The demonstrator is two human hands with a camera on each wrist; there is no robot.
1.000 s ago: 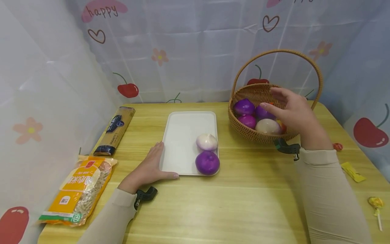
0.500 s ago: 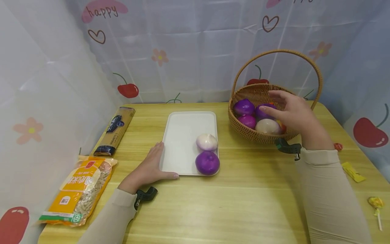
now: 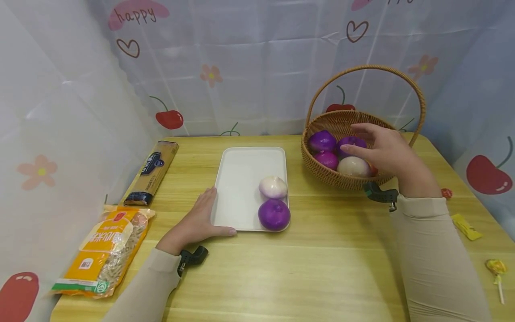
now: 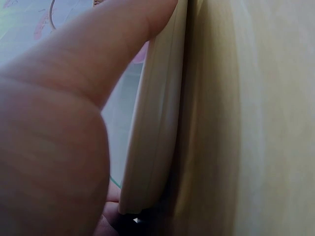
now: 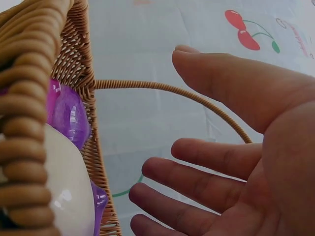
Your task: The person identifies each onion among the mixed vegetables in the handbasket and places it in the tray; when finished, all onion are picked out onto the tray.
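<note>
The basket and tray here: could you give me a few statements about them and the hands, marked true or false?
1. The right hand is over the wicker basket, fingers spread. True.
2. The white tray holds three onions. False: it holds two, a white onion and a purple onion.
3. The left hand rests against the tray's near left corner. True.
4. The right hand grips an onion. False: its palm is bare in the right wrist view.
5. The spaghetti box lies right of the basket. False: it lies left of the tray.
</note>
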